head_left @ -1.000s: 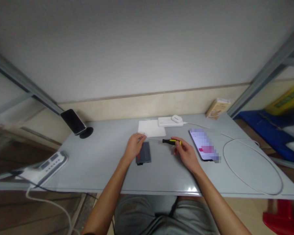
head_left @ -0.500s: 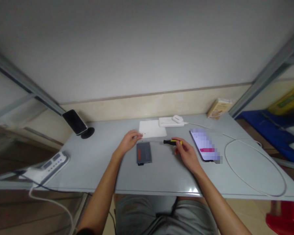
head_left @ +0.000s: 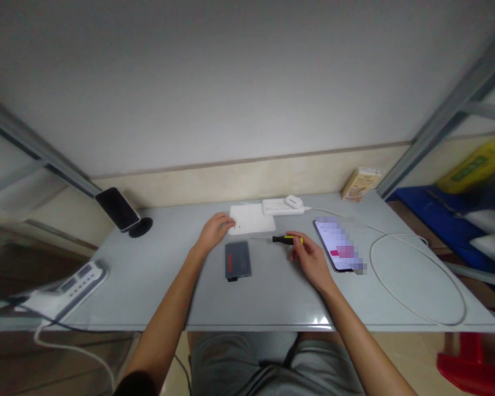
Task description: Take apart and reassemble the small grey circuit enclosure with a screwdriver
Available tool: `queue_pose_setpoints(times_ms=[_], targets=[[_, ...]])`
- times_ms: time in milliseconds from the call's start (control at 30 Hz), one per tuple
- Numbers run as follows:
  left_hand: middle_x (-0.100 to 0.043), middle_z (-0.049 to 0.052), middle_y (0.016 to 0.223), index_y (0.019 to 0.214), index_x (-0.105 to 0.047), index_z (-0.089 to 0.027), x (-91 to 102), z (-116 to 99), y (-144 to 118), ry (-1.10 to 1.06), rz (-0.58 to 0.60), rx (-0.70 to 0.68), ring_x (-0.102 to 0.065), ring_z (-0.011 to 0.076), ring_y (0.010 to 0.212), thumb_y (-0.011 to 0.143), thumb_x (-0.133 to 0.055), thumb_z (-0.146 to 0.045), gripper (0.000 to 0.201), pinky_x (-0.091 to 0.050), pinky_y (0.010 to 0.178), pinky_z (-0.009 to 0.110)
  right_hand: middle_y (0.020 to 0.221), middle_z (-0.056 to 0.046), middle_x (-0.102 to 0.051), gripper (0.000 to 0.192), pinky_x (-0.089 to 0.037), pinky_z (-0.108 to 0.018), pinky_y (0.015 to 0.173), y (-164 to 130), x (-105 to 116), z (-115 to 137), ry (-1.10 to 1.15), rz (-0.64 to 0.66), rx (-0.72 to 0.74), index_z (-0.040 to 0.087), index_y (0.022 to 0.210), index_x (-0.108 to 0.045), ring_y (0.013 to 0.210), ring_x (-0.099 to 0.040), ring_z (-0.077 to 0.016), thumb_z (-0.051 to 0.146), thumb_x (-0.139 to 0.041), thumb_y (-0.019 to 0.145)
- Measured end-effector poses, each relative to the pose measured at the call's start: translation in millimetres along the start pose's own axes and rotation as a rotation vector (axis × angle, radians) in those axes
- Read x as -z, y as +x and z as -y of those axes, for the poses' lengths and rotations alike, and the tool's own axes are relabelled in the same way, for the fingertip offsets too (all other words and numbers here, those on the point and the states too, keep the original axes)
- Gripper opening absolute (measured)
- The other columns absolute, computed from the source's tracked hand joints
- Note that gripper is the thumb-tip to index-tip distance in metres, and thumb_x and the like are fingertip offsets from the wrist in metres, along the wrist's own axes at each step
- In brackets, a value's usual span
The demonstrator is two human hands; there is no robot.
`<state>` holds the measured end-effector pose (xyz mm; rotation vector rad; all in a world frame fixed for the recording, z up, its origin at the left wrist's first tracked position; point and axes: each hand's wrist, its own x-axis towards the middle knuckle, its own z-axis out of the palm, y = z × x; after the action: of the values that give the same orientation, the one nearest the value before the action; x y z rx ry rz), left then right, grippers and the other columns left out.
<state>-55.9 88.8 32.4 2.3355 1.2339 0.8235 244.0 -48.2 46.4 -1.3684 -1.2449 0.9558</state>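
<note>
A black and yellow screwdriver [head_left: 284, 240] rests in my right hand [head_left: 311, 260], whose fingers are closed round its handle; the thin shaft points left. My left hand [head_left: 215, 230] reaches to the left edge of a white sheet of paper [head_left: 253, 217], fingertips pinched together. Whatever is between them, if anything, is too small to make out. Beside those fingertips, tiny dark specks that look like screws [head_left: 237, 226] lie on the paper. Nearer to me a flat dark grey box [head_left: 238, 260] with red marking lies on the table, below the screwdriver's tip.
Behind the paper are a white power strip [head_left: 282, 207] and a white plug [head_left: 292, 202]. A lit phone [head_left: 337, 246] lies right of my right hand, with a looped white cable [head_left: 373, 267] beyond. At left stand a dark-screened device [head_left: 117, 209] and a larger power strip [head_left: 68, 291].
A dark speck that lay on the table by my left fingertips is gone from there, and two specks now show on the paper. My right hand still holds the screwdriver. The view shifted slightly.
</note>
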Motion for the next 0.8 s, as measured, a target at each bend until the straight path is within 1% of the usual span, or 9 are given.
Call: queue_pose_setpoints(times_ms=[167,300,333,367,467,500,567,667,800], targets=[[-0.072,0.007,0.093,0.095,-0.078,-0.020,-6.4,1.4,7.0,-0.025,0.008,0.029,-0.065,0.0211,0.091,0.098,-0.059,-0.033,0.024,-0.052,0.088,0.036,0.057,0.001,-0.058,0.058,-0.042,-0.029,0.059,0.5,-0.2,-2.1,-0.006,-0.008,-0.005,0.016,0.118,-0.071,0.057,-0.054,-0.0173,0.065,-0.051,0.093],[-0.072,0.009,0.099,0.107,-0.076,-0.019,2.1,-16.1,-15.5,-0.065,-0.132,0.039,-0.064,0.0208,0.095,0.101,-0.052,-0.034,0.029,-0.052,0.089,0.036,0.057,0.001,-0.057,0.057,-0.043,-0.029,0.060,-0.1,0.3,-2.6,-0.008,-0.029,0.001,0.017,0.114,-0.071,0.057,-0.054,-0.0174,0.066,-0.050,0.093],[-0.072,0.009,0.101,0.111,-0.075,-0.020,5.7,-22.5,-25.2,-0.079,-0.113,0.038,-0.064,0.0204,0.095,0.101,-0.052,-0.034,0.028,-0.052,0.088,0.035,0.057,0.001,-0.056,0.058,-0.043,-0.029,0.060,-0.4,0.3,-2.2,-0.008,-0.034,0.002,0.017,0.113,-0.071,0.057,-0.054,-0.0174,0.066,-0.049,0.093],[-0.072,0.009,0.105,0.114,-0.074,-0.022,9.5,-29.1,-35.8,-0.099,-0.057,0.030,-0.064,0.0204,0.097,0.100,-0.054,-0.034,0.027,-0.053,0.089,0.035,0.057,0.001,-0.056,0.058,-0.043,-0.029,0.060,-0.7,0.4,-1.6,-0.009,-0.039,0.002,0.017,0.112,-0.071,0.057,-0.054,-0.0173,0.066,-0.049,0.093],[-0.070,0.009,0.122,0.119,-0.072,-0.025,21.4,-47.9,-68.1,-0.147,0.144,-0.014,-0.062,0.0227,0.117,0.096,-0.059,-0.026,0.027,-0.048,0.106,0.040,0.057,0.001,-0.056,0.058,-0.042,-0.029,0.057,-1.5,0.3,1.5,-0.007,-0.060,-0.008,0.017,0.108,-0.072,0.056,-0.053,-0.0169,0.068,-0.049,0.092],[-0.068,0.009,0.127,0.124,-0.069,-0.026,25.1,-52.8,-77.7,-0.153,0.170,-0.003,-0.060,0.0231,0.121,0.095,-0.060,-0.024,0.031,-0.046,0.110,0.042,0.057,0.001,-0.056,0.058,-0.042,-0.029,0.056,-1.6,0.3,2.6,-0.005,-0.070,-0.013,0.017,0.107,-0.072,0.055,-0.053,-0.0167,0.069,-0.049,0.092],[-0.064,0.009,0.134,0.130,-0.066,-0.028,31.1,-60.0,-93.6,-0.134,0.180,0.024,-0.058,0.0244,0.125,0.093,-0.063,-0.024,0.037,-0.045,0.112,0.045,0.056,0.001,-0.055,0.059,-0.041,-0.029,0.054,-1.6,0.3,4.3,0.001,-0.093,-0.027,0.017,0.105,-0.071,0.054,-0.052,-0.0164,0.070,-0.049,0.091],[-0.066,0.010,0.126,0.132,-0.064,-0.028,33.0,-65.4,-109.7,-0.065,0.182,0.069,-0.058,0.0270,0.119,0.090,-0.071,-0.031,0.043,-0.047,0.107,0.046,0.057,0.001,-0.055,0.061,-0.041,-0.028,0.054,-1.1,0.2,4.5,0.018,-0.132,-0.037,0.017,0.105,-0.071,0.054,-0.051,-0.0162,0.072,-0.050,0.090],[-0.067,0.009,0.109,0.134,-0.061,-0.027,17.1,-72.2,-116.8,0.046,0.124,0.114,-0.060,0.0282,0.105,0.086,-0.077,-0.041,0.052,-0.051,0.097,0.046,0.063,0.000,-0.059,0.060,-0.042,-0.029,0.054,0.5,0.2,0.3,0.053,-0.177,-0.028,0.018,0.104,-0.070,0.054,-0.052,-0.0159,0.073,-0.051,0.088]])
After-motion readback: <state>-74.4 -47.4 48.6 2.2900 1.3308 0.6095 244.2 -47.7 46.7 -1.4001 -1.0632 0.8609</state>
